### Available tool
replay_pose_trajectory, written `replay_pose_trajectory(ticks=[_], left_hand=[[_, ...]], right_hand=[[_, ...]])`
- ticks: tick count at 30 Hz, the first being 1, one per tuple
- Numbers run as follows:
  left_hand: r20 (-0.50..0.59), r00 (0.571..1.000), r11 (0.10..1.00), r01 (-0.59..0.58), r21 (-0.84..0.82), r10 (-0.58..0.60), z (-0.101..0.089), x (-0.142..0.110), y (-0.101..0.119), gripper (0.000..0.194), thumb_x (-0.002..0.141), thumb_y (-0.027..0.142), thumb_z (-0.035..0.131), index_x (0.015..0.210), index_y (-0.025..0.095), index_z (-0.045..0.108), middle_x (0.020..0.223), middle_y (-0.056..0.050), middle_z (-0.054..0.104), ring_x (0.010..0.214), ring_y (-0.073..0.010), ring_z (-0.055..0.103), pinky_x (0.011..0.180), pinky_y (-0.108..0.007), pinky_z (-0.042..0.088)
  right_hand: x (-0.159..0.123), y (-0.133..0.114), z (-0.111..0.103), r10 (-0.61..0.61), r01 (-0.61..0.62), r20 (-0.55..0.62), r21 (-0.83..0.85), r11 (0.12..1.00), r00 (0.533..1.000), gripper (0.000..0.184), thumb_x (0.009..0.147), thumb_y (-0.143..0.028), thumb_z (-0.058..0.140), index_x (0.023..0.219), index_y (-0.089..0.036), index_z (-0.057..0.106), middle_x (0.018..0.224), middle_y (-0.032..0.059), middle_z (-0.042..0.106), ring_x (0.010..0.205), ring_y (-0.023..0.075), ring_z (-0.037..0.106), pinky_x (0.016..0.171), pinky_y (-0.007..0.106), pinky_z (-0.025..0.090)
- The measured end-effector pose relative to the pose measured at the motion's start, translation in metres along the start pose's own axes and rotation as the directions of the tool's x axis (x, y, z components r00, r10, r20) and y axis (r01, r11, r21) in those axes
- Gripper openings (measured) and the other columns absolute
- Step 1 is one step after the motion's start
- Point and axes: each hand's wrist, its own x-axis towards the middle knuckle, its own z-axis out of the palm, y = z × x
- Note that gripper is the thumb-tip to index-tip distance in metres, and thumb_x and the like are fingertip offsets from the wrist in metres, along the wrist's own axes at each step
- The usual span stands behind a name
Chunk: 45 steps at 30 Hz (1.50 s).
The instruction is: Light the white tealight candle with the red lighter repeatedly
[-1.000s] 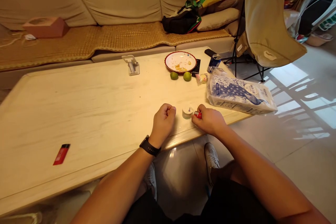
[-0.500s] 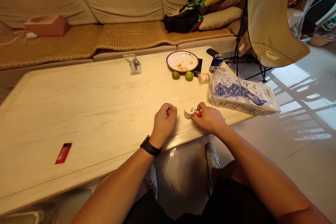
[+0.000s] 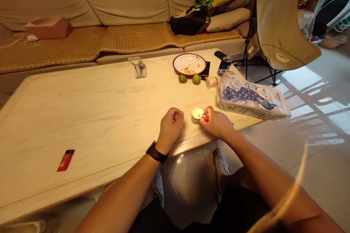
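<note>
My right hand (image 3: pixel 217 123) is closed around a red lighter (image 3: pixel 205 117), its metal tip against the near right rim of a small tealight candle (image 3: pixel 196 119). The candle stands on the pale table (image 3: pixel 109 116) near its front edge, and a bright glow lights its top. To the left of the candle, my left hand (image 3: pixel 171 125) rests as a loose fist, with nothing showing in its fingers. A black watch is on that wrist.
A wrapped tissue pack (image 3: pixel 254 96) lies right of my right hand. Behind are two green limes (image 3: pixel 196 79), a red-rimmed plate (image 3: pixel 189 55) and a blue can (image 3: pixel 224 64). Another red lighter (image 3: pixel 65 160) lies far left. A blurred tan tail-like thing (image 3: pixel 287 198) crosses the lower right.
The candle's top, dull before, now glows brightly beside the lighter tip. Both hands have stayed almost in place. The tail-like thing has come into view at lower right.
</note>
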Motion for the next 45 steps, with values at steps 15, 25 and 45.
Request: replay_pose_trajectory(ticks=[15,25,45], left_hand=[[0.002,1.000,1.000,-0.018,-0.006,0.018,0.001,0.000,-0.004,0.020,0.093,0.037,0.057,0.081,0.021,0.059,0.067,0.003,0.049,0.062,-0.0137,0.046,0.059,-0.027,0.036],[-0.005,1.000,0.998,-0.010,0.062,0.011,0.001,0.003,-0.008,0.022,0.092,0.040,0.059,0.081,0.022,0.060,0.066,0.003,0.050,0.062,-0.0144,0.046,0.060,-0.028,0.037],[0.014,1.000,0.996,-0.022,0.091,0.021,0.002,0.005,-0.013,0.025,0.092,0.043,0.058,0.079,0.022,0.059,0.067,0.003,0.052,0.063,-0.0152,0.048,0.060,-0.028,0.037]], right_hand=[[-0.011,0.027,0.005,-0.086,0.089,-0.064,0.041,0.995,0.994,0.020,0.098,-0.039,0.053,0.104,-0.021,0.059,0.093,0.0080,0.075,0.084,0.0230,0.067,0.065,0.031,0.033],[-0.049,0.024,-0.003,-0.171,0.188,-0.193,0.075,0.979,0.966,0.031,0.102,-0.050,0.046,0.095,-0.022,0.057,0.078,0.0060,0.071,0.074,0.0228,0.066,0.063,0.031,0.029],[-0.051,0.029,-0.003,-0.197,0.202,-0.062,0.084,0.976,0.978,0.029,0.104,-0.047,0.050,0.104,-0.020,0.060,0.095,0.0073,0.073,0.086,0.0220,0.065,0.069,0.030,0.033]])
